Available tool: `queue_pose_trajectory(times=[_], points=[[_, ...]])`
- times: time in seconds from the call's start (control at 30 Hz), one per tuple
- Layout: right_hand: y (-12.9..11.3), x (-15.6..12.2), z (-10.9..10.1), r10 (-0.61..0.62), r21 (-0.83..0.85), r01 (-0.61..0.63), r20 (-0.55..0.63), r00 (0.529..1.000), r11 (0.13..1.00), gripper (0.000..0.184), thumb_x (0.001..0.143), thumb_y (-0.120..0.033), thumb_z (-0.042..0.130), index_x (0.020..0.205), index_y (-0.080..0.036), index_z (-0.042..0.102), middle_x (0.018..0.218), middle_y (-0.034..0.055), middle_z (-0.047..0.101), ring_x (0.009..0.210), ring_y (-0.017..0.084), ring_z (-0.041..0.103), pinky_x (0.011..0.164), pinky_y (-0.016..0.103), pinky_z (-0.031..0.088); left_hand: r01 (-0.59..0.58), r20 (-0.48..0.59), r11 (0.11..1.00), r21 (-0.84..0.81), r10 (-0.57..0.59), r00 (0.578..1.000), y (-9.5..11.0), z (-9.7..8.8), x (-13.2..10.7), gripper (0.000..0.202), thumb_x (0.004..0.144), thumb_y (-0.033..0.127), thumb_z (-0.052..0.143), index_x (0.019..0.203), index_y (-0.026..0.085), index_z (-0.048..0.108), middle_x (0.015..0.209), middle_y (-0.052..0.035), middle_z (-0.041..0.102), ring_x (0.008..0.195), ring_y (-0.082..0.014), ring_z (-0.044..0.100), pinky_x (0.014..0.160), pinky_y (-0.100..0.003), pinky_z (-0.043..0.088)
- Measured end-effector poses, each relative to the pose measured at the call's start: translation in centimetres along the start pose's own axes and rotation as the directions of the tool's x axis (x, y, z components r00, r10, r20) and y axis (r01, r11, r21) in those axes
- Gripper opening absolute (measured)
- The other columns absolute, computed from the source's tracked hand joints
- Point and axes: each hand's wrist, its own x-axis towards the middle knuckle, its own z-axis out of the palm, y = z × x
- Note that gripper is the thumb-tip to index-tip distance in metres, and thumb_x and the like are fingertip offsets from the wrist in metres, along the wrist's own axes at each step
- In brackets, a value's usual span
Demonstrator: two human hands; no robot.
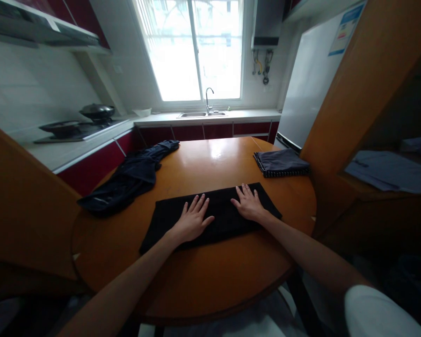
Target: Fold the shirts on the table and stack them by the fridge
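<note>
A dark heap (128, 180) hangs over the bench's (203, 276) left edge; bare wood lies between it and the black cloth (224, 213) at mid-bench; the left hand (192, 220) and right hand (249, 203) press flat on the cloth, fingers spread; a folded grey cloth (280, 163) sits near the right edge.
</note>
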Motion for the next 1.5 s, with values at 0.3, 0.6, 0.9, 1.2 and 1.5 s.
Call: queue_pose_trajectory(times=[0.3, 0.6, 0.9, 1.2, 1.5], points=[[0.9, 0.8, -0.8, 0.034, 0.074, -0.034, 0.011, 0.999, 0.997, 0.070, 0.103, -0.055, 0.031, 0.160, -0.014, 0.027, 0.169, 0.0176, 0.010, 0.156, 0.029, 0.003, 0.121, 0.057, 0.005, -0.004, -0.053, 1.000, -0.018, 0.003, 0.999, 1.7, -0.4, 0.5, 0.064, 0.104, 0.052, 0.036, 0.160, 0.020, 0.030, 0.166, -0.0135, 0.021, 0.155, -0.0326, 0.014, 0.121, -0.062, 0.016], [8.5, 2.5, -5.3, 0.362, 0.263, -0.320, -0.130, 0.923, 0.910, 0.042, 0.089, -0.031, 0.063, 0.123, -0.006, 0.068, 0.123, 0.0239, 0.068, 0.122, 0.034, 0.059, 0.101, 0.038, 0.043, -0.188, 0.018, 0.980, -0.070, 0.189, 0.982, 2.2, -1.2, -0.3, 0.064, 0.103, 0.057, 0.039, 0.160, 0.033, 0.025, 0.168, -0.0084, 0.010, 0.155, -0.0362, 0.007, 0.117, -0.071, 0.004], [8.7, 1.2, -7.1, 0.341, 0.494, -0.337, 0.086, 0.936, 0.801, 0.021, 0.084, -0.026, 0.070, 0.070, -0.010, 0.068, 0.055, 0.0020, 0.059, 0.047, 0.011, 0.052, 0.047, 0.022, 0.037, -0.488, 0.037, 0.815, -0.312, 0.524, 0.851, 3.8, -3.4, -0.7, 0.048, 0.105, 0.035, 0.045, 0.151, 0.045, 0.040, 0.162, 0.0038, 0.035, 0.153, -0.0250, 0.021, 0.125, -0.055, 0.009], [8.3, 0.5, -7.6, 0.143, 0.748, -0.378, 0.361, 0.921, 0.546, 0.020, 0.077, -0.027, 0.079, 0.088, -0.013, 0.070, 0.080, 0.0087, 0.074, 0.072, 0.018, 0.070, 0.060, 0.022, 0.054, -0.485, 0.024, 0.799, -0.356, 0.526, 0.850, 3.9, -3.6, -0.8, 0.047, 0.104, 0.037, 0.048, 0.150, 0.045, 0.043, 0.161, 0.0039, 0.037, 0.152, -0.0248, 0.025, 0.125, -0.055, 0.009], [7.1, -0.1, -8.5, 0.050, 0.889, -0.270, 0.271, 0.961, 0.370, 0.047, 0.075, -0.007, 0.065, 0.120, -0.019, 0.065, 0.100, 0.0072, 0.077, 0.088, 0.020, 0.074, 0.079, 0.028, 0.060, -0.506, -0.064, 0.760, -0.408, 0.529, 0.846, 3.6, -3.2, -0.5, 0.043, 0.104, 0.040, 0.047, 0.147, 0.042, 0.049, 0.156, 0.0000, 0.046, 0.149, -0.0243, 0.034, 0.125, -0.052, 0.017]])
